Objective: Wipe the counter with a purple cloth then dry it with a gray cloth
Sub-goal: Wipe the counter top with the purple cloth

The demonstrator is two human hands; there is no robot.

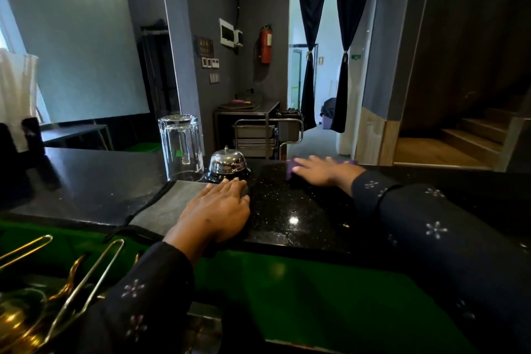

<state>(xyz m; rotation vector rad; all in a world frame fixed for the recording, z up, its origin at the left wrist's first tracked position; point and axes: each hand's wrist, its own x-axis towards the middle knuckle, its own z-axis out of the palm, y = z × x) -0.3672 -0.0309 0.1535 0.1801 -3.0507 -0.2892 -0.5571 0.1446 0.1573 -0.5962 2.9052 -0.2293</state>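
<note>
A black speckled counter (290, 210) runs across the view in front of me. My right hand (321, 171) lies flat on a purple cloth (292, 167) at the counter's far edge, fingers spread, pressing it down; most of the cloth is hidden under the hand. A gray cloth (169, 204) lies flat on the counter to the left. My left hand (218, 213) rests palm down on the gray cloth's right edge, fingers together and pointing forward.
A silver call bell (227, 163) stands just beyond my left fingertips. An upturned clear glass (180, 146) sits left of it. A dark holder with white napkins (17, 123) is at far left. Brass utensils (43, 282) lie below the counter over a green surface (287, 290).
</note>
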